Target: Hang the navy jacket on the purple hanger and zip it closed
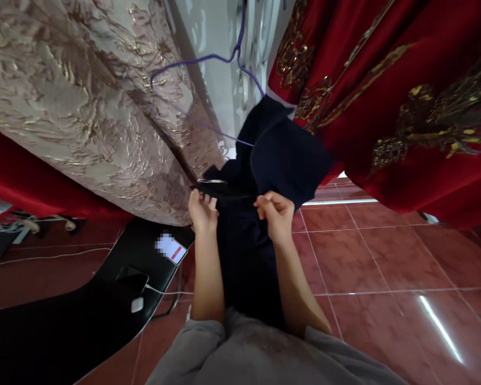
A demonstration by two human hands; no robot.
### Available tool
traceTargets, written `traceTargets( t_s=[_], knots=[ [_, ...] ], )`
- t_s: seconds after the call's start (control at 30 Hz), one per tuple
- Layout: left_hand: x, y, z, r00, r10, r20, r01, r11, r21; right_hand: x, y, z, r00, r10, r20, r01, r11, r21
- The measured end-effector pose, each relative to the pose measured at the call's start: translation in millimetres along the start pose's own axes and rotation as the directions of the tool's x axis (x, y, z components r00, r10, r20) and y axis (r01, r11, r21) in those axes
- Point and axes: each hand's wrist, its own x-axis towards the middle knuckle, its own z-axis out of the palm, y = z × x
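A dark navy garment (246,235) hangs down in front of me. One part of it, on the right, sits over the right arm of a purple wire hanger (212,56); the hanger's left arm is bare. At the garment's left edge, my left hand (203,211) is closed with its fingers curled on the cloth, close below a small pale strip (212,181). My right hand (278,214) pinches the cloth near the middle, below the raised dark panel. The fingertips of both hands are partly hidden by the dark fabric.
Pale gold-patterned fabric (104,117) hangs on the left, red embellished cloth (369,96) on the right. At lower left a black bench (84,315) bears a lit phone (172,248), a dark phone (132,280) with a white cable, and a small white case (137,305). Red tiles (377,256) cover the floor.
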Motion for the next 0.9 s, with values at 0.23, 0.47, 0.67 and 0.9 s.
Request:
traceTargets(
  t_s=[0.23,0.47,0.67,0.9],
  knots=[
    [-64,15,43,0.701,0.226,0.676,-0.574,0.742,0.346,2,-11,-11,0.982,-0.129,0.141,0.151,0.976,-0.159],
    [-51,49,49,0.434,-0.015,0.901,-0.737,0.569,0.364,9,-30,-2,0.834,0.219,0.507,-0.269,0.963,0.028],
    [-35,60,26,0.103,-0.547,0.831,-0.772,0.482,0.413,55,-89,-5,0.816,-0.015,0.577,0.094,0.990,-0.107],
    [31,106,28,0.364,-0.603,0.710,-0.928,-0.176,0.327,111,-97,12,0.844,-0.354,0.403,0.475,0.841,-0.257]
  ],
)
